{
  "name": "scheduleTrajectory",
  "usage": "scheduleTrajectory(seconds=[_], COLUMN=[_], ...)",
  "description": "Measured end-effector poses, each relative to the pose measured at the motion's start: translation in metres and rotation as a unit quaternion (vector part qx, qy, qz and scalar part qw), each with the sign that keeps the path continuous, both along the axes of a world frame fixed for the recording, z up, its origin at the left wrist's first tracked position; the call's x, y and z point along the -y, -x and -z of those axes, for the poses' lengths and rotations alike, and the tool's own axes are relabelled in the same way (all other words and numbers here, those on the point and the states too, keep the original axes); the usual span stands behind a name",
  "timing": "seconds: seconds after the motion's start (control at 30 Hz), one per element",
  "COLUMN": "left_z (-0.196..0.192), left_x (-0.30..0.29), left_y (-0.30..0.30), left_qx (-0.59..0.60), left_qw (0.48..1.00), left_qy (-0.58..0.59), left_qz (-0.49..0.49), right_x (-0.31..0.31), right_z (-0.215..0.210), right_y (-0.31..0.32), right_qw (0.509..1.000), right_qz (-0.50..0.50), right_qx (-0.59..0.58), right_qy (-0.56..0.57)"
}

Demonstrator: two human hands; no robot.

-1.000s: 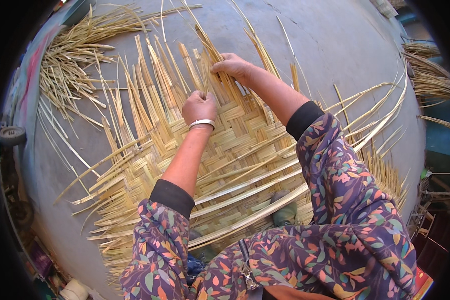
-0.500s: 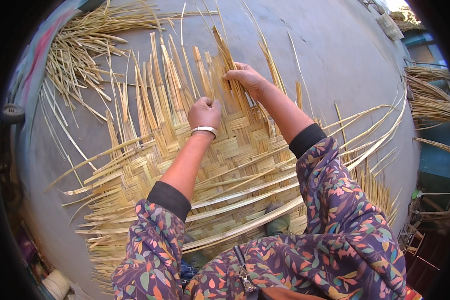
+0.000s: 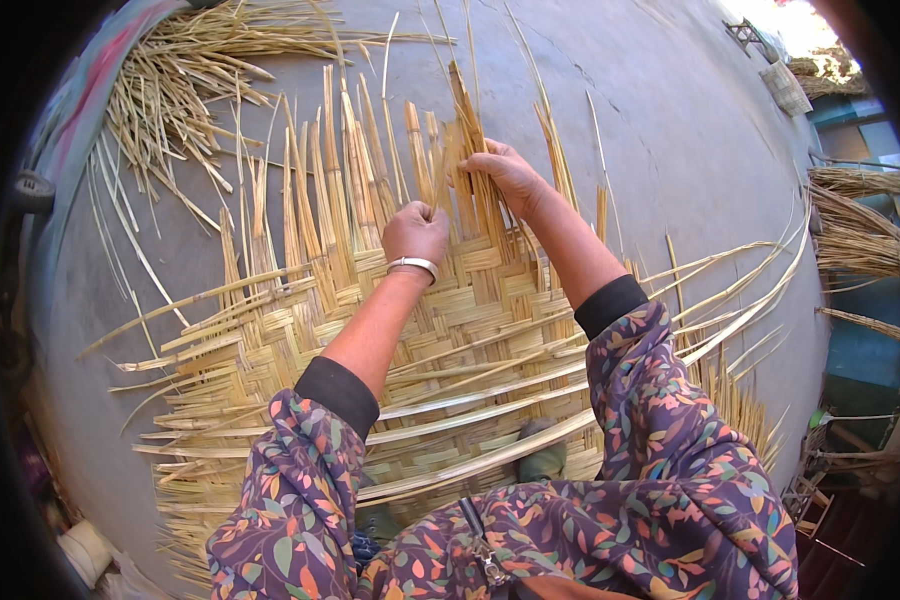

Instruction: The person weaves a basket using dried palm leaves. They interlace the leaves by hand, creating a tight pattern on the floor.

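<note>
Below me a half-woven mat (image 3: 455,330) of flat, pale yellow split-reed strips lies on the floor. Its loose upright strips (image 3: 335,170) stick out beyond the far edge. My left hand (image 3: 417,235), with a silver bangle at the wrist, is closed in a fist at that edge, with a thin reed strip (image 3: 436,190) at its fingertips. Just to the right and farther off, my right hand (image 3: 510,178) grips a raised bunch of browner reed strips (image 3: 470,108). The right fingertips are partly hidden behind this bunch. Long cross strips (image 3: 490,400) lie over the near part of the mat.
A heap of loose split reeds (image 3: 170,90) lies at the far left. More reed bundles (image 3: 860,215) rest along the right side. Long strip ends (image 3: 760,270) curve out past the mat's right edge. A shoe (image 3: 542,455) stands on the mat near me.
The view has shifted slightly. Both hands keep nearly the same place at the mat's far edge, still gripping strips. Strips between them, blurred by motion before, now look sharper.
</note>
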State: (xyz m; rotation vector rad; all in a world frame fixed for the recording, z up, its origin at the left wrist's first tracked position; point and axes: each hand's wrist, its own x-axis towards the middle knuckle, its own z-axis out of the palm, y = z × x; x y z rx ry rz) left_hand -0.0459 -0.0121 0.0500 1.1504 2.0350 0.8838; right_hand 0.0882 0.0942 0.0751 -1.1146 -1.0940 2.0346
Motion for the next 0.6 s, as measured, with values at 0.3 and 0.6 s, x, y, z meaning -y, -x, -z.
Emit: scheduleTrajectory(seconds=[0.3,0.6], left_z=[-0.005,0.000], left_x=[0.005,-0.006], left_y=[-0.001,0.014], left_qx=[0.007,0.094], left_qw=[1.000,0.989], left_qy=[0.001,0.067], left_qz=[0.016,0.092], right_x=[-0.001,-0.003], right_z=[0.000,-0.002], right_y=[-0.001,-0.001], right_qw=[1.000,0.999], right_qz=[-0.007,-0.014], right_qx=[0.001,0.031], right_qy=[-0.003,-0.016])
